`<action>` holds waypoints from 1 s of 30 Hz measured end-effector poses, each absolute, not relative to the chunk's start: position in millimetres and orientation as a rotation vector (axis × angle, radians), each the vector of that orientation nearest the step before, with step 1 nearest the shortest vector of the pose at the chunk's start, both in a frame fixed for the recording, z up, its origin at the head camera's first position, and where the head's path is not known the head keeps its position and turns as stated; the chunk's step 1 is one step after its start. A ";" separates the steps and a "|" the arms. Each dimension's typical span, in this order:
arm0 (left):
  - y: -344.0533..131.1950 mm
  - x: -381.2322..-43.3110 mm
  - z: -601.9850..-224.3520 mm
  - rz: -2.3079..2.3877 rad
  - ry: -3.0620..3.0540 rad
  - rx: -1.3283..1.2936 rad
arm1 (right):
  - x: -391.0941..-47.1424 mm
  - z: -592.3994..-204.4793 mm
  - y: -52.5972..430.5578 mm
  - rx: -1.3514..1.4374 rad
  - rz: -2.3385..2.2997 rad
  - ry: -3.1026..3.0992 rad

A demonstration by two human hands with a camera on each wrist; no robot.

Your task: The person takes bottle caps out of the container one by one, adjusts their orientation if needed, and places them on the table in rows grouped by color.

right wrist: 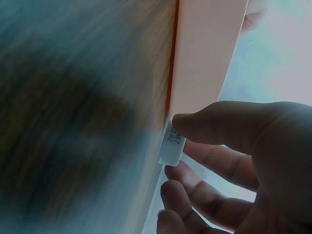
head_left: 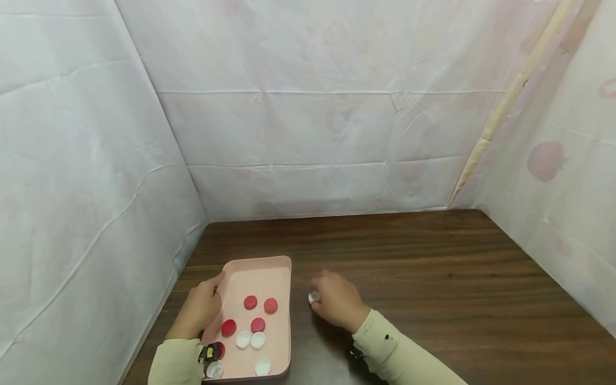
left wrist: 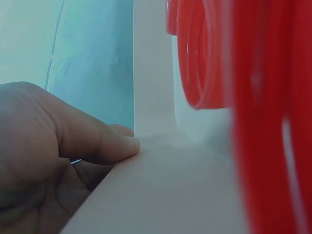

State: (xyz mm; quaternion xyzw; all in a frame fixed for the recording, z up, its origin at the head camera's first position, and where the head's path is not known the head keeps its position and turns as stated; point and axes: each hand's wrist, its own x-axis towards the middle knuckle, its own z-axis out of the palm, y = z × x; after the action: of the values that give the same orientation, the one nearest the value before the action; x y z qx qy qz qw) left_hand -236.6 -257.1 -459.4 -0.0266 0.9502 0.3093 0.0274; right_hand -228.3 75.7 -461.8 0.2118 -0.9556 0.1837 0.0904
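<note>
A shallow pink tray (head_left: 278, 278) lies on the table. Several red bottle caps (head_left: 270, 306) and several white bottle caps (head_left: 262, 366) sit in it. My left hand (head_left: 202, 303) holds the tray's left side wall, thumb inside and fingers outside, as the left wrist view shows the thumb (left wrist: 114, 146) pressed to the wall. To the right of the tray, my right hand (head_left: 339, 299) pinches a white bottle cap (right wrist: 173, 145) between thumb and fingers, low over the table. Small dark print marks this cap's side. Red caps (left wrist: 202, 53) loom large beside the left wrist camera.
The dark wood-grain table (head_left: 433, 267) extends to the right and behind the tray. White sheeting with faint fruit prints (head_left: 546, 160) encloses the back and both sides. A pale pole (head_left: 486, 136) slants down at the back right corner.
</note>
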 end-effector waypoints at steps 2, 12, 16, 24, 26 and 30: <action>-257.1 -236.9 -459.3 0.960 2.930 -0.079 | -229.3 -463.1 76.4 0.625 0.548 -2.848; -257.6 -236.3 -460.1 0.960 2.925 -0.082 | -231.6 -467.3 78.3 0.608 0.528 -2.856; -256.8 -235.4 -459.2 0.964 2.929 -0.076 | -232.6 -468.4 78.4 0.603 0.522 -2.857; -256.1 -235.1 -458.9 0.957 2.935 -0.076 | -235.2 -471.3 79.3 0.595 0.512 -2.864; -256.3 -235.6 -459.4 0.952 2.933 -0.081 | -235.6 -471.9 79.7 0.594 0.513 -2.868; -256.9 -235.6 -460.3 0.946 2.910 -0.110 | -235.5 -472.2 80.0 0.600 0.520 -2.878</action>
State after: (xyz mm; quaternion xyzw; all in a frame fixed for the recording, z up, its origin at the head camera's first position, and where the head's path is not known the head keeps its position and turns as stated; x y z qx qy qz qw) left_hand -235.6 -256.9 -460.3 -0.0360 0.9496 0.3089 0.0399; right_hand -235.5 80.0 -472.2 0.2004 -0.9610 0.1737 0.0782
